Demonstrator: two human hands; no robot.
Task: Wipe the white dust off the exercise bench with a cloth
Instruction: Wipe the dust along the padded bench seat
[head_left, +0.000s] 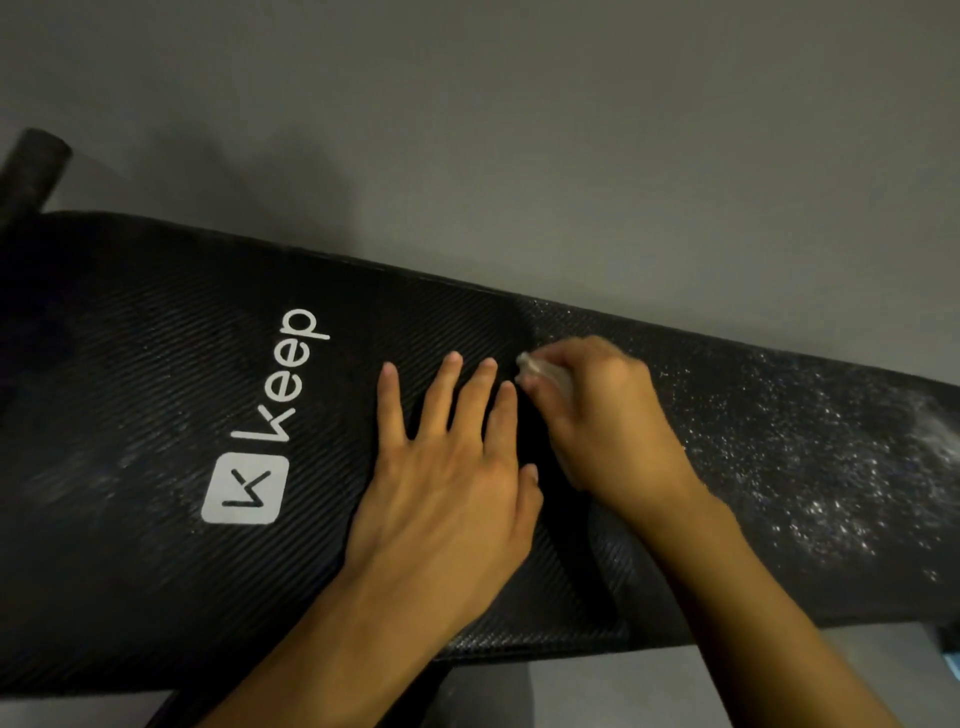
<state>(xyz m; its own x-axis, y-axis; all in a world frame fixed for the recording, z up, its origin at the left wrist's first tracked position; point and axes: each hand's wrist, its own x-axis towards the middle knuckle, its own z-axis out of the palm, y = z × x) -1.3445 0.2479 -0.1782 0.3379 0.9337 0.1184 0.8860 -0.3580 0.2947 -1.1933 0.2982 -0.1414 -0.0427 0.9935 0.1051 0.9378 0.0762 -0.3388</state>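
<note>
Left hand (447, 467) flat on the black bench (156, 364), fingers spread, palm down; just beside it the right hand (597, 415) is fisted tight on a small pale cloth (540, 371), pressing it to the pad; white dust (810, 457) speckles the right; grey floor (519, 130) beyond.

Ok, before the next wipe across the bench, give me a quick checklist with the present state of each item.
1. Cloth in the right hand: ok, bunched in the fingers.
2. Cloth touching the bench: cannot tell, blurred.
3. Left hand bracing flat on the pad: ok.
4. Left hand clear of the dusty side: ok.
5. White dust gone right of the hands: not ok, thick speckles.
6. Area by the logo clean: not ok, faint smears.
</note>
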